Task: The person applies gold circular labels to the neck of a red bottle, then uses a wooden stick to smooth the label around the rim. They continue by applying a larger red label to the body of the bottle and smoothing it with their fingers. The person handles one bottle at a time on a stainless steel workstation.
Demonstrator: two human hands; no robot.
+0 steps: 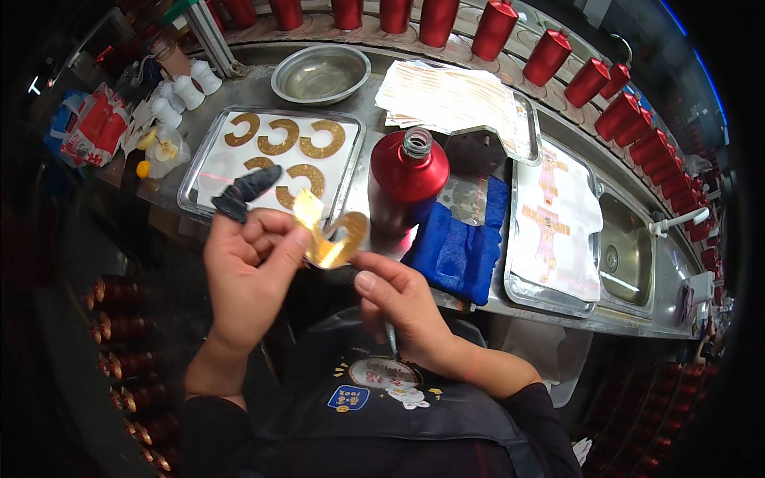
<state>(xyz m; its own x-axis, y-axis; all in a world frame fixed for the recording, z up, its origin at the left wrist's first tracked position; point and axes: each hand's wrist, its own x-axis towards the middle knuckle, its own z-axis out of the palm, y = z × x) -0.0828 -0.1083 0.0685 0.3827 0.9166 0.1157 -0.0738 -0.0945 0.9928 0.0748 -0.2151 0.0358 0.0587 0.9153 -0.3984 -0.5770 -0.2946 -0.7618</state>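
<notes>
My left hand is closed, pinching a shiny gold C-shaped label between thumb and fingers. A black finger cover sits on its raised index finger. My right hand reaches in from the other side, its index fingertip at the label's edge. Its lower fingers are curled round a thin metal tool, mostly hidden in the hand. Just beyond stands a red bottle with an uncapped clear threaded neck, beside a blue cloth-covered rest. At the left, a metal tray holds several gold C-shaped labels on white sheet.
A metal bowl stands behind the tray, near a stack of printed sheets. On the right lie another tray of patterned decals and a sink. Red bottles line the curved conveyor at the back.
</notes>
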